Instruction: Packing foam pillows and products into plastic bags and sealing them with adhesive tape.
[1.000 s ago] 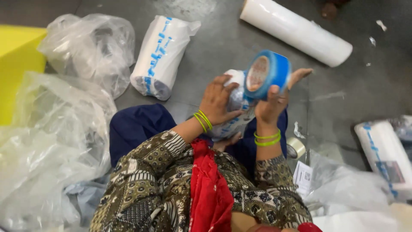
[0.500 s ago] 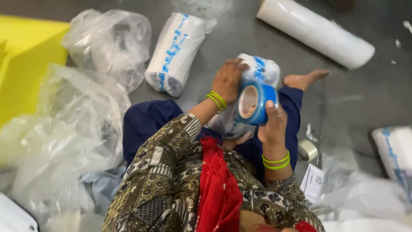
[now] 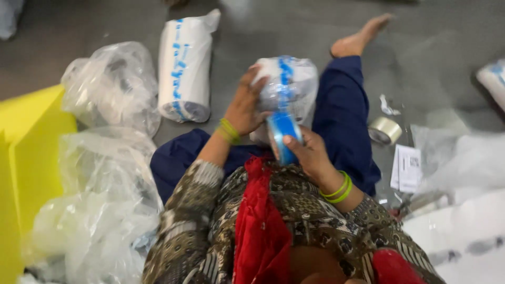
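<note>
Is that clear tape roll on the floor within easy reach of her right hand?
Probably yes: the clear tape roll lies unobstructed beside her right leg, but the right hand grips a blue tape roll.

Two hands, left [image 3: 243,108] and right [image 3: 311,155], three white wrapped rolls [image 3: 185,66] [image 3: 286,87] [image 3: 494,79], one blue tape roll [image 3: 282,137], one clear tape roll [image 3: 385,130], one paper slip [image 3: 407,167], one yellow bin [image 3: 26,158], and several plastic bags [image 3: 110,94].

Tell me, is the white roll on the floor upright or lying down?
Lying down: the white roll rests on its side on the grey floor.
</note>
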